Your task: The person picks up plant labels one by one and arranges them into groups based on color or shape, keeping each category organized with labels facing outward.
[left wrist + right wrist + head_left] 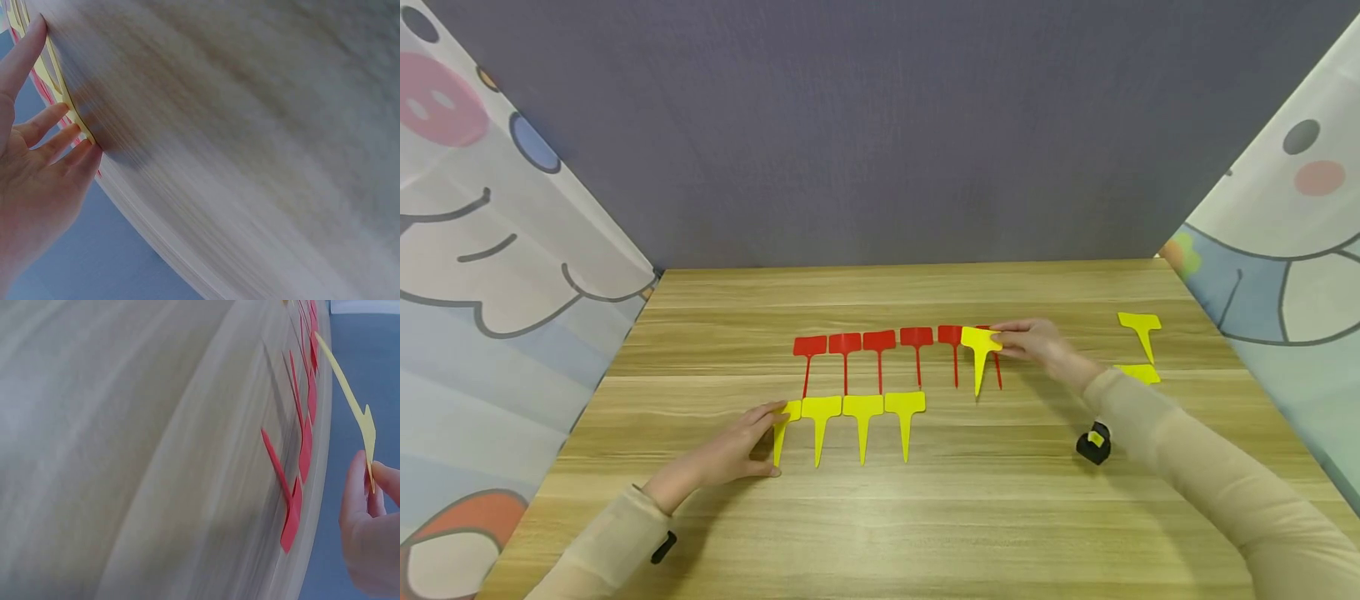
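My right hand point(1036, 343) pinches a yellow T-shaped plant label point(981, 342) by one end of its head, stem pointing down. In the right wrist view that label is lifted off the table, between thumb and fingers. Behind it runs a row of several red T-shaped plant labels point(879, 340), the rightmost partly covered. Nearer to me lies a row of yellow labels point(862, 407), heads side by side. At its left end, my left hand point(726, 454) touches the leftmost yellow label point(792, 410) with extended fingers, thumb spread apart near its tip. The fingers hide part of that label.
Two more yellow labels lie at the right of the wooden table point(970, 533), one upper point(1140, 322) and one lower point(1138, 373), partly behind the right forearm. A black wrist device point(1094, 443) shows by the right sleeve. A dark grey panel point(880, 142) rises behind the table.
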A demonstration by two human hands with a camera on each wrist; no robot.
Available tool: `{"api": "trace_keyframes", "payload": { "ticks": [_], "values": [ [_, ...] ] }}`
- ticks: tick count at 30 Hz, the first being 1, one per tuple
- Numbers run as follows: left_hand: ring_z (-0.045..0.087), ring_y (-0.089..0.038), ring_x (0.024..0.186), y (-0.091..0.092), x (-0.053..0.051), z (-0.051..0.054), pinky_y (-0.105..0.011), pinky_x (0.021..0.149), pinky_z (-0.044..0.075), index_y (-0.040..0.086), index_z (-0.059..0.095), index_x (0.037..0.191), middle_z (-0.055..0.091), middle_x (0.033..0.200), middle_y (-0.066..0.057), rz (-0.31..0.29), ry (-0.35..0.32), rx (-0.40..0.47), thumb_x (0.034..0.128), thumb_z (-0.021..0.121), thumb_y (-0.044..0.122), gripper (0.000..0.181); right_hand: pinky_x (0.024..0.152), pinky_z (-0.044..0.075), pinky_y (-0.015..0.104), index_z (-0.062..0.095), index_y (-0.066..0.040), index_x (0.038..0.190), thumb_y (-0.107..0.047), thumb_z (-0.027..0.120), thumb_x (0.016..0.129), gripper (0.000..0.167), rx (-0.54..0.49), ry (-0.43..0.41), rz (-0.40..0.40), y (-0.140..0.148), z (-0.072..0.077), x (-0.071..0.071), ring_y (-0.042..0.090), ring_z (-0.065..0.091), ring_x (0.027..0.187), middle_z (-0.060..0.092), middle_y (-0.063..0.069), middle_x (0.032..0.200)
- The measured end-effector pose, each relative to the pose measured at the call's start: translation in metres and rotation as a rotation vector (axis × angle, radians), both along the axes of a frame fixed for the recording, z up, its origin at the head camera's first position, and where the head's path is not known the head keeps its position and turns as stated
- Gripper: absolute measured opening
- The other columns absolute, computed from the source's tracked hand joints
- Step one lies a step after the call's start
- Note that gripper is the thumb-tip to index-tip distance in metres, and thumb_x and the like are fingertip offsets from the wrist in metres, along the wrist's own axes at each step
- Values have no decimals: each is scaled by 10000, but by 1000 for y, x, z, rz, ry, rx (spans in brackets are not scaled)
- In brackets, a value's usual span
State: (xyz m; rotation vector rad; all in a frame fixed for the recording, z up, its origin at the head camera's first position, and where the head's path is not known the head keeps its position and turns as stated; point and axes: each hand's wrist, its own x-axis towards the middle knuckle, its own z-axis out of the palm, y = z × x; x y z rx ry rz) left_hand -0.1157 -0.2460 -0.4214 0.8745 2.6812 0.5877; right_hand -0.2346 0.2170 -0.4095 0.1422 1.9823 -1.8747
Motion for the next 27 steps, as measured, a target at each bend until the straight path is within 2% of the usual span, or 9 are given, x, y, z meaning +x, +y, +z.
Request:
{"api": "trace_keyframes", "payload": {
  "ticks": [4, 10, 18, 27],
  "values": [
    [287, -380, 1238, 0, 0, 0, -501, 947, 328, -42, 411, 1260, 289, 1378, -201, -7, 9, 3, 726, 720, 261, 688, 848, 453, 314, 467, 104, 1212, -58, 616, 816, 453, 61, -12, -5, -13, 9, 12, 44, 605, 786, 517, 141, 1145],
    [303, -384, 1226, 0, 1, -2, -506, 940, 331, -49, 417, 1250, 303, 1366, -207, -18, 27, 11, 729, 716, 270, 681, 888, 416, 376, 420, 148, 1223, -19, 574, 839, 446, 9, -49, 6, -22, 13, 23, 69, 605, 789, 523, 98, 1059],
    [300, -388, 1226, 0, 1, -1, -509, 940, 329, -52, 418, 1247, 300, 1365, -209, -16, 18, 11, 730, 715, 269, 677, 818, 472, 336, 435, 161, 1199, -16, 590, 826, 441, 23, -73, 16, -29, 7, 31, 100, 607, 758, 573, 59, 964],
    [288, -363, 1242, -1, -1, -2, -489, 962, 319, -38, 411, 1262, 284, 1383, -184, 3, 0, -6, 723, 721, 276, 696, 801, 485, 323, 471, 137, 1186, -48, 609, 821, 432, 89, -86, 59, -33, 0, 40, 100, 603, 770, 579, 92, 1009]
  ]
}}
